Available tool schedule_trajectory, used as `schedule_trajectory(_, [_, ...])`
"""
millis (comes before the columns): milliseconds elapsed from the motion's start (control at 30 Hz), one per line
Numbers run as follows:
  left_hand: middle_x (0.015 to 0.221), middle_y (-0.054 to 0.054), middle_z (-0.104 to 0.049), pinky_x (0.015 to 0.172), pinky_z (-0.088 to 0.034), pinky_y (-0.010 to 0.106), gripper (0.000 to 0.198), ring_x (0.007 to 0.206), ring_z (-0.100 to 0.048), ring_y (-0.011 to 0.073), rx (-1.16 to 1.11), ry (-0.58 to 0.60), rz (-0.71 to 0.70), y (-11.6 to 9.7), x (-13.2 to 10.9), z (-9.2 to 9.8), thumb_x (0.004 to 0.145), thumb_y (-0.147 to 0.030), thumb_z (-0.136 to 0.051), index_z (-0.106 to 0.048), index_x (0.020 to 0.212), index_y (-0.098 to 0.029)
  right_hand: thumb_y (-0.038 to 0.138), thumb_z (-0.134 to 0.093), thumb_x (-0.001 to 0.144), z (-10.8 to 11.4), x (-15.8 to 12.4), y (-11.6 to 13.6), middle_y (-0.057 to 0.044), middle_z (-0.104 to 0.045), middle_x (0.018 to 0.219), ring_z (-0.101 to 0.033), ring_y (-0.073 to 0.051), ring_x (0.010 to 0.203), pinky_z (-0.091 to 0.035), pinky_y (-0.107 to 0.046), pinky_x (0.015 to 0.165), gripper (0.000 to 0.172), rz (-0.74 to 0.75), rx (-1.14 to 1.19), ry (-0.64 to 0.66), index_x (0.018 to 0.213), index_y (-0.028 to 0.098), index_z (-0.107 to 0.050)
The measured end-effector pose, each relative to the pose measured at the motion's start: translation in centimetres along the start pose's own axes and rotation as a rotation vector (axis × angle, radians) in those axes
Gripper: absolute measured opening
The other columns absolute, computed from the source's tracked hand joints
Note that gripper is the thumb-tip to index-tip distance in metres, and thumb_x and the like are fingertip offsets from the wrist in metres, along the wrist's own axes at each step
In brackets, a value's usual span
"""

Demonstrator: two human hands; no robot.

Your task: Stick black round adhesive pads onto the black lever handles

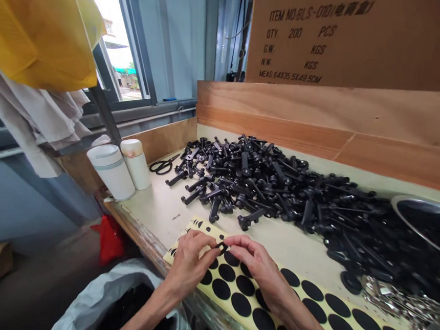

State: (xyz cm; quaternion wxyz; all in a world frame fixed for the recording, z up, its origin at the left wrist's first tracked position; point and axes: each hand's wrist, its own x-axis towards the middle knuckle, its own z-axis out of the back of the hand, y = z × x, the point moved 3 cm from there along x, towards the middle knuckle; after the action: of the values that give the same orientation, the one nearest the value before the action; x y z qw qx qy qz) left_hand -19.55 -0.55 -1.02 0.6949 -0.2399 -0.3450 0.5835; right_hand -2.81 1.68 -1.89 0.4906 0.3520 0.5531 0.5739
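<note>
My left hand [192, 262] and my right hand [252, 267] meet over a yellow backing sheet [181, 250] printed with rows of round black adhesive pads. Between their fingertips is a small black piece [222, 245], apparently a pad peeled from the sheet. Both hands pinch it, and the sheet lies under them on the bench. Beyond my hands, a large heap of black plastic handle-like parts [259, 177] spreads across the bench. The nearest part [251, 218] lies a short way from my right hand.
A steel bowl [437, 228] of black parts and loose silver metal pieces [409, 302] lie to the right. Black-handled scissors [163, 165] and two white cups [110, 172] stand far left. Wooden boards [277, 119] edge the bench, with a cardboard carton [346, 25] behind. A pale plastic bag [102, 319] hangs below.
</note>
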Motion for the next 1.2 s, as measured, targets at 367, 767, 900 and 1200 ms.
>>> schedule_trajectory(367, [0.083, 0.003, -0.068, 0.069, -0.042, 0.027, 0.018, 0.077, -0.058, 0.0178, -0.505, 0.231, 0.225, -5.5, 2.3, -4.2, 0.078, -0.034, -0.063, -0.067, 0.074, -0.017, 0.043, -0.064, 0.079, 6.8, -3.1, -0.2, -0.002, -0.059, 0.074, -0.052, -0.016, 0.064, -0.042, -0.027, 0.059, 0.026, 0.152, -0.035, -0.225, 0.070, 0.018, -0.066])
schedule_trajectory(767, [0.117, 0.011, -0.059, 0.095, -0.036, 0.045, 0.027, 0.110, -0.049, 0.0292, 0.141, -0.024, -0.009, -7.1, 8.1, -8.0, 0.086, -0.033, -0.055, -0.064, 0.107, -0.019, 0.014, -0.056, 0.082, 10.1, -7.1, 1.1, -0.002, -0.055, 0.076, -0.055, -0.018, 0.074, -0.044, -0.031, 0.071, 0.011, 0.713, -0.417, -0.720, 0.075, 0.023, -0.056])
schedule_trajectory(900, [0.085, 0.009, -0.065, 0.086, -0.041, 0.044, 0.008, 0.099, -0.057, 0.0320, 0.133, 0.070, 0.083, -6.0, 11.9, -8.8, 0.073, -0.024, -0.065, -0.066, 0.070, -0.017, 0.032, -0.059, 0.085, 12.1, -7.0, 0.3, -0.002, -0.055, 0.075, -0.053, -0.019, 0.071, -0.042, -0.032, 0.068, 0.014, 0.441, -0.126, -0.797, 0.075, 0.023, -0.058])
schedule_trajectory(1200, [0.086, 0.011, -0.072, 0.060, -0.053, 0.027, 0.039, 0.067, -0.067, 0.0171, -0.689, 0.375, 0.310, -7.6, 8.7, -11.7, 0.086, -0.050, -0.052, -0.065, 0.090, -0.014, 0.046, -0.064, 0.081, 11.8, -5.6, -2.6, 0.003, -0.049, 0.068, -0.042, -0.014, 0.064, -0.038, -0.026, 0.063, 0.025, -0.031, 0.514, -0.591, 0.075, 0.022, -0.058])
